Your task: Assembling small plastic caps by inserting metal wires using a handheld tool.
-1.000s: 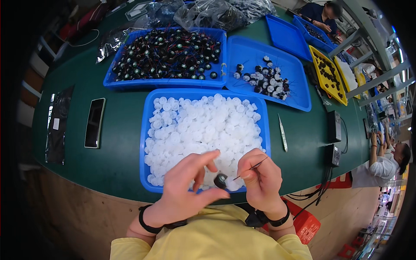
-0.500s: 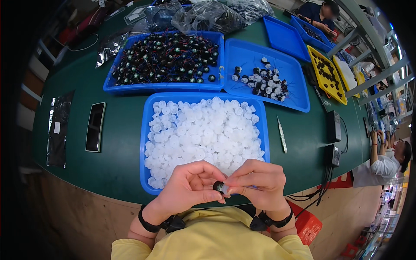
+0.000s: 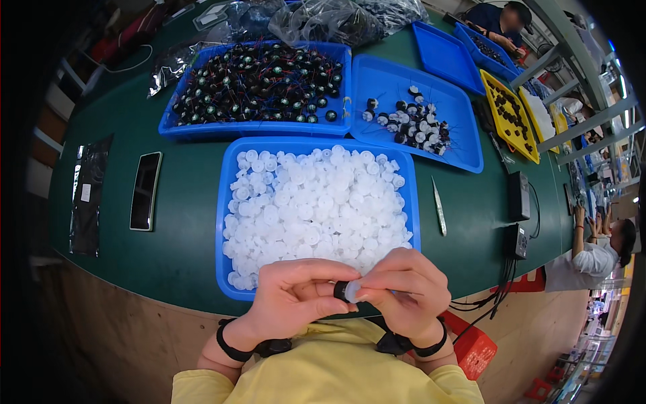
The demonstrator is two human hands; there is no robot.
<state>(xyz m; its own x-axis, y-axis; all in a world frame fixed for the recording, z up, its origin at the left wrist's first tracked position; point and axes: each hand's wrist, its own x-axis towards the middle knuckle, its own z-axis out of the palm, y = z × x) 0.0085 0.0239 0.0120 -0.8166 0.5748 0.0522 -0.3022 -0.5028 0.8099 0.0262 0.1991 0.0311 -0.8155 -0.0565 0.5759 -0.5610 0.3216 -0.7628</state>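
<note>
My left hand (image 3: pixel 286 299) pinches a small black round component (image 3: pixel 340 290) between thumb and fingers. At its right side, my right hand (image 3: pixel 410 289) grips a translucent white plastic cap (image 3: pixel 352 291) that touches the component. Fingers cover part of both pieces, so how far the cap sits on cannot be told. Both hands hover over the near edge of a blue tray (image 3: pixel 221 222) heaped with loose white caps (image 3: pixel 316 202). Behind it, a deeper blue bin (image 3: pixel 249 130) holds many black components with thin red and blue wires.
A shallow blue tray (image 3: pixel 377 74) holds several black components with white caps. Tweezers (image 3: pixel 439 206) lie right of the caps; a phone (image 3: pixel 145 192) and a black plastic bag (image 3: pixel 89 195) lie left. Small black boxes (image 3: pixel 518 196) with cables stand at the right edge. Other people sit beyond.
The black component has turned so its side shows, with the white cap now plainer against it. My right hand has shifted slightly right; the view has moved a little.
</note>
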